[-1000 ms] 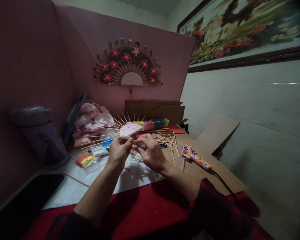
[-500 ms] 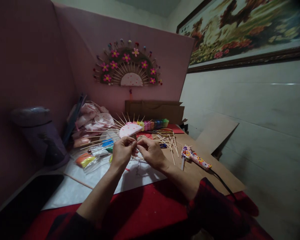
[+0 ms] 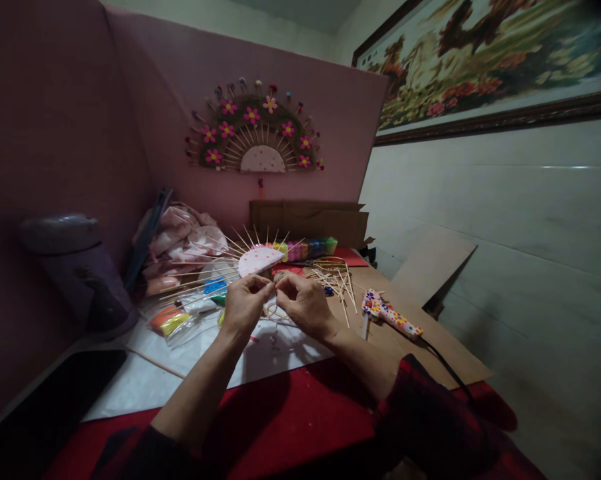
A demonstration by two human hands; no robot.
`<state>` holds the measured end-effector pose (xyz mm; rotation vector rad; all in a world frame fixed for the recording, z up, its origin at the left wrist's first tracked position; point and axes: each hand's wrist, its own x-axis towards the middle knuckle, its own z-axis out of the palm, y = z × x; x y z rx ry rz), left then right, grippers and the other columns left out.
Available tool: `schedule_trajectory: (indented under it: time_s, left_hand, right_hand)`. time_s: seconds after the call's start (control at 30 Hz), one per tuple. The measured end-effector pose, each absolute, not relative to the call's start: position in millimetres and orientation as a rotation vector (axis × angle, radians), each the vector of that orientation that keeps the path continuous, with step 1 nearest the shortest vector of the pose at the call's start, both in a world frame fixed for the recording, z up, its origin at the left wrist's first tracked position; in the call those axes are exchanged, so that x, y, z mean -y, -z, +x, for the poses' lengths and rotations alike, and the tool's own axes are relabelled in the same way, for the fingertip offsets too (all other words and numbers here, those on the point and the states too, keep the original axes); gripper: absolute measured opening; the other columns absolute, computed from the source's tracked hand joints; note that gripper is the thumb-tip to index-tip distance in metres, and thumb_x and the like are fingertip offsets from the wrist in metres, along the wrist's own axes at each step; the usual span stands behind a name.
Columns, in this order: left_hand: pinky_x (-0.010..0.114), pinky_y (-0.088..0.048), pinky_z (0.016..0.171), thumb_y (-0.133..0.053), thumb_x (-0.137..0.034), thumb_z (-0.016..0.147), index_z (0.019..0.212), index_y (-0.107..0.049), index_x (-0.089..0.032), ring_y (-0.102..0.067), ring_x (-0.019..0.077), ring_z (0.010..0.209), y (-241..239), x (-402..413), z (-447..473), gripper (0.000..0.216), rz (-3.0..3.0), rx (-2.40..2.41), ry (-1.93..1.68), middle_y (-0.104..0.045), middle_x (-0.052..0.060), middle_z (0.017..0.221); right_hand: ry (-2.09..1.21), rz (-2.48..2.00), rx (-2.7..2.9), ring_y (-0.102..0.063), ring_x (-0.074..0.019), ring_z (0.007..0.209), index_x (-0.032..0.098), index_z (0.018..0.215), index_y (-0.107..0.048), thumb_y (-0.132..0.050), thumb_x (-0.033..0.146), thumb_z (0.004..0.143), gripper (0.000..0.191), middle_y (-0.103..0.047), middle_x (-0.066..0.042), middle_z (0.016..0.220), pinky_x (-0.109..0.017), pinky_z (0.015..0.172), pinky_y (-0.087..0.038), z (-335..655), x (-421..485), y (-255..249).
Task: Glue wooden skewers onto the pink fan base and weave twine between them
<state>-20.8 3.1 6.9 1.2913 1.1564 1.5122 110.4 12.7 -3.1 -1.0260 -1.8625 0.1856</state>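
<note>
My left hand [image 3: 243, 305] and my right hand [image 3: 305, 305] meet above the white sheet [image 3: 190, 360], fingertips pinched together on something small that I cannot make out. Just beyond them lies a half-made fan [image 3: 257, 259] with a pink dotted half-disc and thin wooden sticks radiating from it. More loose sticks [image 3: 337, 277] lie scattered to the right of my right hand. A finished fan with pink flowers [image 3: 257, 133] hangs on the pink back panel.
A patterned glue gun [image 3: 387, 315] with a black cord lies on brown cardboard at the right. Coloured clay packets [image 3: 173, 321] and a row of coloured pots [image 3: 307, 248] sit nearby. A dark kettle-like jug [image 3: 75, 267] stands left. A cardboard box [image 3: 310, 220] is behind.
Both hands have risen slightly and their fingertips have shifted closer together; the right hand turned a little. Nothing else on the table moved.
</note>
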Motion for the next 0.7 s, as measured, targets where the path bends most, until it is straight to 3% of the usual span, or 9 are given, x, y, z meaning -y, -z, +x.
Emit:
schedule_trajectory:
  time_s: [0.47,0.57,0.7]
  left_hand:
    - [0.020,-0.034,0.037,-0.073,-0.029,0.052,0.057,-0.057,-0.013,-0.049,0.0094,0.040,-7,-5,-21,0.023,1.114,-1.000,-1.508,-0.058,0.001,0.048]
    - [0.021,-0.037,0.040,-0.073,-0.027,0.049,0.056,-0.057,-0.013,-0.051,0.0104,0.042,-7,-7,-21,0.023,1.113,-0.987,-1.553,-0.059,0.002,0.050]
    - [0.022,-0.038,0.041,-0.073,-0.027,0.049,0.058,-0.056,-0.013,-0.051,0.0109,0.041,-8,-7,-21,0.024,1.115,-0.963,-1.558,-0.059,0.001,0.049]
  right_hand:
    - [-0.157,-0.918,1.981,-0.054,-0.0141,0.059,0.020,0.084,-0.055,-0.048,0.014,0.081,0.009,-0.060,-0.001,0.067,-0.024,0.056,-0.040,111,-14,13]
    - [-0.323,-0.865,1.972,-0.058,-0.0132,0.057,0.019,0.090,-0.054,-0.042,0.020,0.089,0.013,-0.063,-0.002,0.072,-0.025,0.056,-0.044,110,-13,11]
    - [-0.737,-0.853,1.871,-0.054,-0.0105,0.040,0.021,0.097,-0.053,-0.038,0.030,0.094,0.018,-0.058,0.003,0.060,-0.022,0.041,-0.041,108,-13,10]
